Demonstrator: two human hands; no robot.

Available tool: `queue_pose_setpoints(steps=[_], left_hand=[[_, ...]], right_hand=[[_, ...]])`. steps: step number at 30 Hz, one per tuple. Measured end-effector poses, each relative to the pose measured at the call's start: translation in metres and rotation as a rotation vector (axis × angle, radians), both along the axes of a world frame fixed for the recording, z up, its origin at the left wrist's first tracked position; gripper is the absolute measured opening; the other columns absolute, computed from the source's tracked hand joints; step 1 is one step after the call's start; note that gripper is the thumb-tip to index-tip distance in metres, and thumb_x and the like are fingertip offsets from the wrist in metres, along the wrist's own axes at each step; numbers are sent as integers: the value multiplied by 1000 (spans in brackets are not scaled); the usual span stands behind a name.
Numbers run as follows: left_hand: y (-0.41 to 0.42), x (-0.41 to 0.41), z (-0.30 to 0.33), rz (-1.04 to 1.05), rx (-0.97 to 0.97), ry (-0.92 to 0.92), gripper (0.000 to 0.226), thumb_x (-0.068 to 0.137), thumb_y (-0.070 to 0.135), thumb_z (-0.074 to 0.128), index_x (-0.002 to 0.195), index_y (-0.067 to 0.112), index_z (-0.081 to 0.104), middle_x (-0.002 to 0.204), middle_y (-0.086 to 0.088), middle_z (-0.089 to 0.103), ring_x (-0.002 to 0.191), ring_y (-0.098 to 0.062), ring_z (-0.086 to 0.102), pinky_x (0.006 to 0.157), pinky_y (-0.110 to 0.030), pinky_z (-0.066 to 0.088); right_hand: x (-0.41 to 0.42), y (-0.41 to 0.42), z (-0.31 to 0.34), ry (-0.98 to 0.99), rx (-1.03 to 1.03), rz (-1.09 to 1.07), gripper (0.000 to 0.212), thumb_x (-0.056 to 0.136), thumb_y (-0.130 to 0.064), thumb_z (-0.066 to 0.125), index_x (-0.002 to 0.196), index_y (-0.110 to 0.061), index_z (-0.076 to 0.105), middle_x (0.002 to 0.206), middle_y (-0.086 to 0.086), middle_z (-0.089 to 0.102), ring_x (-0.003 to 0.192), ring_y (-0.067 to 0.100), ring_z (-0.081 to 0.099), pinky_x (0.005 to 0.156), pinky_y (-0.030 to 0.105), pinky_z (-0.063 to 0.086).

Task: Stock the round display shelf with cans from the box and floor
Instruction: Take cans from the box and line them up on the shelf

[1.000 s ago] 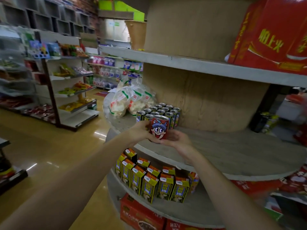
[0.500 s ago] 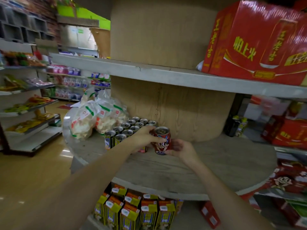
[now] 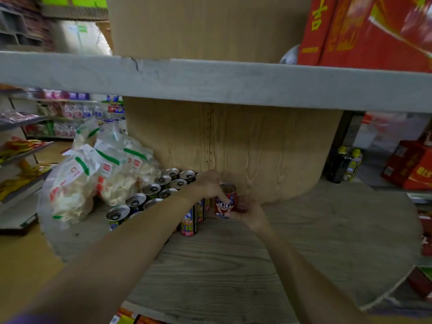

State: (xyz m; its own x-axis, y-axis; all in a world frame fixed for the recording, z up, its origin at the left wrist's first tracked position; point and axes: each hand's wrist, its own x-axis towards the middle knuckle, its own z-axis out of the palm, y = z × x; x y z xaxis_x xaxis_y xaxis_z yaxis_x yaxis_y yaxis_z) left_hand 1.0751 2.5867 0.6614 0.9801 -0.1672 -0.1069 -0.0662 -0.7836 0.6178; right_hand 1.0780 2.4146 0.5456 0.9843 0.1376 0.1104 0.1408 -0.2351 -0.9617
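While both hands close on it, notes run as follows.

Can: small red cylindrical tin with a cartoon face (image 3: pixel 225 202), upright at the back of the grey wood-grain round shelf board (image 3: pixel 304 242), close to the pale wooden centre drum (image 3: pixel 257 148); whether its base is fully down I cannot tell.
Left hand (image 3: pixel 207 185): curled over the can's left side and rim, thumb on the face print.
Right hand (image 3: pixel 249 212): fingers wrapped round the lower right of the can, gripping it.
Neighbours: cluster of dark silver-topped cans (image 3: pixel 161 190) just left of it; nearest ones touching or nearly so.
Risk, knock-over: left forearm lies across the cluster; withdrawing it low could tip a tall narrow can.
Risk, wedging: can pushed against the drum may sit tilted and roll.
Risk, bags: clear bags of white crackers (image 3: pixel 100 174) lean on the cluster; a shove could slide them off the edge.
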Motion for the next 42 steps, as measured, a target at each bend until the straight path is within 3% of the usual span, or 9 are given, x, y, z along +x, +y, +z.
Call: queue_pose_setpoints(steps=[5, 10, 15, 18, 20, 23, 28, 37, 42], left_hand=[[-6, 27, -8, -30, 156, -28, 56, 65, 25, 91, 109, 1, 65, 110, -8, 67, 97, -19, 59, 76, -28, 47], [-13, 39, -11, -93, 294, -149, 57, 77, 29, 83, 123, 2, 62, 122, -12, 63, 110, -23, 58, 74, -26, 37], [-9, 53, -22, -166, 391, -189, 17, 90, 11, 65, 100, 0, 72, 104, -14, 71, 91, -24, 64, 62, -31, 42], [-9, 61, -31, -224, 378, -150, 15, 86, -3, 55, 81, -7, 70, 86, -21, 70, 72, -26, 63, 65, -44, 52], [-7, 68, -37, -255, 399, -138, 16, 84, -4, 54, 79, -4, 69, 81, -18, 68, 76, -27, 65, 70, -45, 54], [-6, 55, -30, -328, 385, -129, 26, 84, -7, 50, 84, 12, 67, 83, -9, 59, 82, -22, 60, 71, -34, 47], [0, 41, -22, -369, 249, -122, 26, 93, 1, 54, 114, 5, 70, 117, -5, 68, 109, -18, 61, 89, -26, 49], [2, -5, -19, -414, 186, -207, 17, 86, 6, 61, 99, 5, 73, 99, -5, 71, 96, -20, 65, 79, -27, 49], [-11, -46, -32, -471, 46, -137, 13, 87, 8, 62, 95, 4, 72, 87, -5, 67, 82, -21, 64, 70, -26, 52]], right_hand=[[20, 9, -17, 46, -32, -42, 46, 68, 16, 78, 108, 5, 56, 95, 4, 69, 79, -3, 69, 71, 17, 54], [43, 15, -34, 32, -135, -82, 60, 64, -23, 91, 118, -17, 66, 107, -5, 74, 102, 11, 68, 96, 42, 53], [43, 22, -28, 32, -281, -149, 58, 70, -19, 87, 122, -13, 62, 111, -2, 70, 104, 13, 63, 89, 24, 48], [47, 17, -33, 56, -285, -175, 55, 74, -9, 83, 124, -5, 59, 114, 2, 68, 105, 12, 60, 83, 16, 41], [47, 16, -36, 58, -316, -193, 55, 75, -5, 82, 125, -5, 59, 117, 5, 68, 108, 13, 59, 87, 18, 41], [45, 16, -38, 36, -395, -237, 38, 81, -4, 74, 118, -5, 65, 112, 8, 71, 108, 20, 63, 87, 23, 44], [34, 26, -36, 25, -375, -300, 26, 80, -8, 72, 106, -8, 70, 102, 6, 73, 100, 22, 65, 85, 31, 51], [-34, 21, -11, -16, -228, -507, 16, 83, -3, 68, 85, -18, 64, 92, 1, 69, 91, 17, 64, 79, 25, 48], [-100, -5, -23, 27, -179, -618, 14, 75, -18, 70, 69, -31, 69, 84, -1, 71, 90, 26, 68, 83, 45, 55]])
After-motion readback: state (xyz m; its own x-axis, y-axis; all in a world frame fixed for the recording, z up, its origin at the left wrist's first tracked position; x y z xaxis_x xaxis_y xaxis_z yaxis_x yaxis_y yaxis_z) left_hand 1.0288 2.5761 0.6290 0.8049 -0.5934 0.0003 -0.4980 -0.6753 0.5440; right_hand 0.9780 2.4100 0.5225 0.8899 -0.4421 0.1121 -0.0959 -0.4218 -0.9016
